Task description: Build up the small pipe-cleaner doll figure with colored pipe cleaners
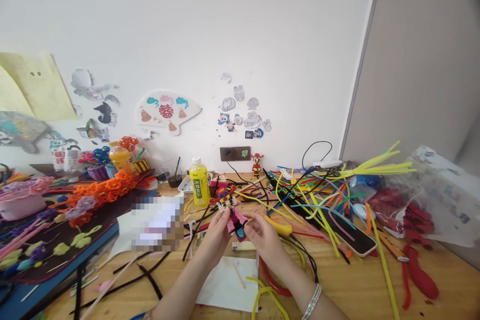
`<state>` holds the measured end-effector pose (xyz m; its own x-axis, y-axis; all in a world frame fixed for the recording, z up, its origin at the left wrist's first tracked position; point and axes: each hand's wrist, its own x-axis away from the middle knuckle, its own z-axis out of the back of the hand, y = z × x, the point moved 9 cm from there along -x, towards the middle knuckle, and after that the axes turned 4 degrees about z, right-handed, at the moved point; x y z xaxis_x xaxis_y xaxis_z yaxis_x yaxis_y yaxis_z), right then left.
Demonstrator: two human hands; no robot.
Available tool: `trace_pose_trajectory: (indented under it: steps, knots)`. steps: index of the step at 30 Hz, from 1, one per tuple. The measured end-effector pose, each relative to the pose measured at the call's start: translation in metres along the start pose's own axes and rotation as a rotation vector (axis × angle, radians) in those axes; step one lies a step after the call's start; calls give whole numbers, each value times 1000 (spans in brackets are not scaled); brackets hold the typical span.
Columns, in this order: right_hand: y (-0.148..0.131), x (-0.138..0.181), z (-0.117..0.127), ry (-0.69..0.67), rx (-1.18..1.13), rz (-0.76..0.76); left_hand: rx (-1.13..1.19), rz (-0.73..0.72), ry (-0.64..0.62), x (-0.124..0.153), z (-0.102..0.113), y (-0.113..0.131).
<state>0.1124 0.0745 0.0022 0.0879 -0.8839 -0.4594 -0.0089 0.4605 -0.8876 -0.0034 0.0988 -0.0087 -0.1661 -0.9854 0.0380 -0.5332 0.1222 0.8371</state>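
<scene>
Both my hands hold a small pipe-cleaner doll with a red, blue and white head and a pink body above the wooden desk. My left hand pinches the doll from the left, just under its head. From the right, my right hand grips the doll's lower end with curled fingers. A silver bracelet sits on my right wrist. A white sheet of paper lies on the desk below my hands.
A yellow drink bottle stands behind the doll. Several loose coloured pipe cleaners and a phone lie to the right, with red pliers further right. Pipe-cleaner flowers fill the left side. A yellow glue gun lies by my right hand.
</scene>
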Motion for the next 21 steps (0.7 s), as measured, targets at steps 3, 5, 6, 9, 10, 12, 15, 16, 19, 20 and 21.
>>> trace_pose_trajectory:
  steps: [3,5,6,9,10,12,15,16,19,20,21]
  knots:
    - [2,0,2,21,66,13,-38,14,-22,-1,0,-4]
    - [2,0,1,22,72,17,-57,10,-22,-1,0,-4]
    - [2,0,0,17,69,18,-63,11,-17,-1,0,-4]
    - [2,0,-3,0,57,0,-76,17,-14,-1,-1,-3]
    - [2,0,-3,-1,56,-6,-77,17,-20,-1,-1,-3]
    - [3,0,-3,10,66,-8,-75,12,-40,0,-3,-4]
    - [8,-1,0,38,74,-14,-65,20,-79,1,-8,-7]
    - [9,-1,0,43,71,-19,-60,26,-93,2,-10,-9]
    - [12,-1,0,56,63,-22,-42,34,-122,2,-13,-12]
    - [12,-1,0,63,66,-21,-34,33,-123,2,-13,-13]
    - [12,-1,1,70,73,-22,-25,32,-123,1,-13,-14]
